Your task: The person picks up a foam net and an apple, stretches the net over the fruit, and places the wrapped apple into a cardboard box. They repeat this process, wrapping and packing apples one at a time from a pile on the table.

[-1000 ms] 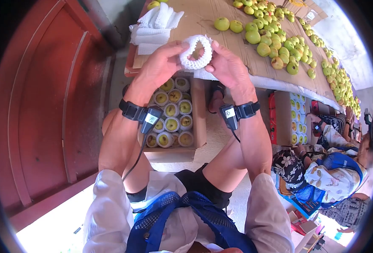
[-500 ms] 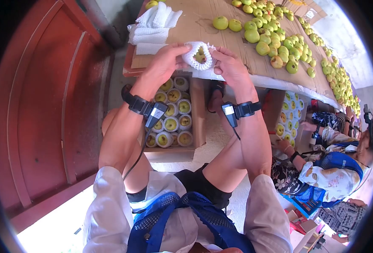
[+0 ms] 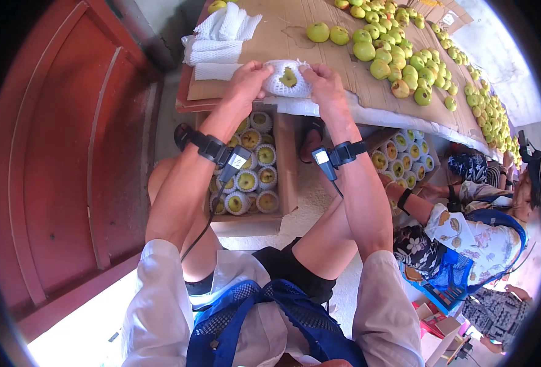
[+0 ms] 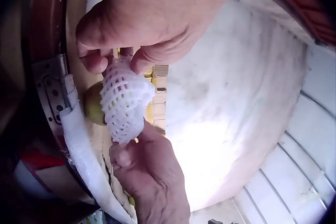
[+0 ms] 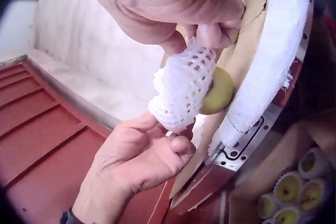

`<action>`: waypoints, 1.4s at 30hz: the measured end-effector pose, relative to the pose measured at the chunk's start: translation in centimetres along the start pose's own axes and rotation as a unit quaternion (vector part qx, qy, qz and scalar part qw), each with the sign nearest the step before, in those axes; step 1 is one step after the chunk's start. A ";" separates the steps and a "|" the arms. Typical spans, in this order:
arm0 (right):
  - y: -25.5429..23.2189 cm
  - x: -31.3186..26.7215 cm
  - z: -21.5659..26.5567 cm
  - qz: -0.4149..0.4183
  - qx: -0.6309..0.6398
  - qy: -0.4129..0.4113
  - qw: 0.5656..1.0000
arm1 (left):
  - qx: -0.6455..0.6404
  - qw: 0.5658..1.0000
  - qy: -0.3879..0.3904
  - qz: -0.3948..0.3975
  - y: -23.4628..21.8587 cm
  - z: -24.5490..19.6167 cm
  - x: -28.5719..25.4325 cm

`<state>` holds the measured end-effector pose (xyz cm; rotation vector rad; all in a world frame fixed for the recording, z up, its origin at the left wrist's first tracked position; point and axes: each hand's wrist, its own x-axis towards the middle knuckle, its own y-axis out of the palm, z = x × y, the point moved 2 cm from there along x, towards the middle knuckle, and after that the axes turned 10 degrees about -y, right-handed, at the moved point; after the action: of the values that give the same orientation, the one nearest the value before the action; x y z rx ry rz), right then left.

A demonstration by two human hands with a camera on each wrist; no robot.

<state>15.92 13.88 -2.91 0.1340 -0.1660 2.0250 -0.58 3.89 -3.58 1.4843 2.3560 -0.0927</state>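
A white foam net (image 3: 281, 85) is stretched between the two hands at the table's near edge, over a green apple (image 3: 288, 77) that shows through its opening. My left hand (image 3: 247, 84) pinches the net's left side, and my right hand (image 3: 325, 87) pinches its right side. From the left wrist, the net (image 4: 123, 103) hangs beside the apple (image 4: 94, 104), partly around it. In the right wrist view the apple (image 5: 218, 91) bulges out of the net (image 5: 184, 87) on the side toward the table. What supports the apple is hidden.
Flat foam nets (image 3: 216, 52) lie at the table's left end. Many loose apples (image 3: 399, 61) cover its right part. Below stands a carton (image 3: 287, 183) of netted apples; another carton and other people are at right. A red door (image 3: 68, 153) fills the left.
The net, an open ring a second ago, has come over the apple and is now stretched wider. Both hands shifted slightly left. At right, a person's arms and the carton beside them moved.
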 end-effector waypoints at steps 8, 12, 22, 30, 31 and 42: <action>0.4 0.9 -2.4 -0.011 -0.085 -0.008 0.996 | 0.057 0.996 -0.013 -0.068 1.2 1.2 0.8; 0.6 0.6 -2.2 -0.017 -0.046 0.036 0.998 | 0.046 0.996 -0.008 -0.074 1.3 1.9 1.6; 1.5 -0.2 -0.3 -0.033 0.093 0.019 0.995 | -0.116 0.993 0.015 -0.010 1.6 0.8 -0.3; 1.8 -0.5 0.2 -0.056 0.156 -0.041 0.985 | -0.187 0.982 0.006 0.005 2.2 -0.1 -1.9; 1.7 -0.4 0.1 -0.053 0.159 -0.047 0.985 | -0.199 0.980 0.010 0.010 2.2 -0.2 -1.9; 1.6 -0.3 0.2 -0.072 0.163 -0.071 0.981 | -0.067 0.998 0.015 -0.015 2.2 -0.6 -2.4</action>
<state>14.60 12.88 -2.89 0.4844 0.0872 1.8843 2.10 2.94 -2.00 1.3961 2.3590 0.0786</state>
